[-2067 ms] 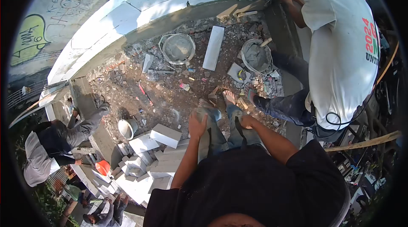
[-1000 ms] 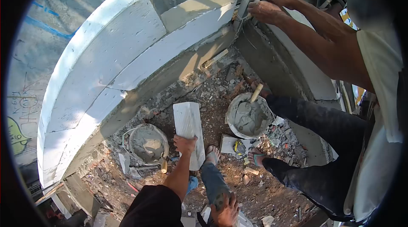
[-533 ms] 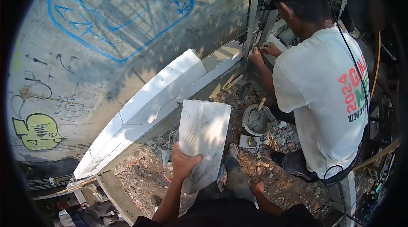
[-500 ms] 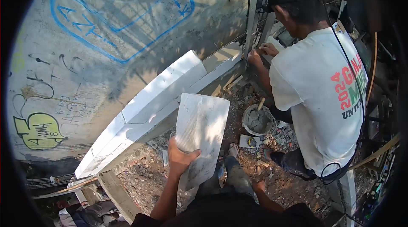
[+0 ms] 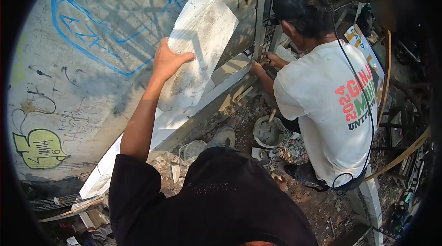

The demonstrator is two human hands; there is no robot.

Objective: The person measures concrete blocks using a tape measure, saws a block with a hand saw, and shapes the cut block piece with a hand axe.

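A white lightweight concrete block (image 5: pixel 202 43) is raised in front of the grey wall, tilted, with its lower end over the low white block wall (image 5: pixel 161 124). My left hand (image 5: pixel 169 61) is shut on its left edge, thumb across the near face and fingers behind. Whether the block touches the low wall is hard to make out. Most of my right arm is hidden behind my dark shirt. A small patch of skin past the shirt's right side may be my right hand (image 5: pixel 279 183); its fingers cannot be made out.
A co-worker in a white shirt (image 5: pixel 322 84) crouches at the right, both hands near the post (image 5: pixel 263 20) at the wall's end. A mortar bucket (image 5: pixel 269 131) stands between us. Another bucket (image 5: pixel 191 150) sits by my boot on the rubble. A graffitied concrete wall (image 5: pixel 101 94) rises behind.
My left hand has lifted the block up and forward from near my legs to above the low wall. My body leans further forward, and my right forearm has gone behind my shirt.
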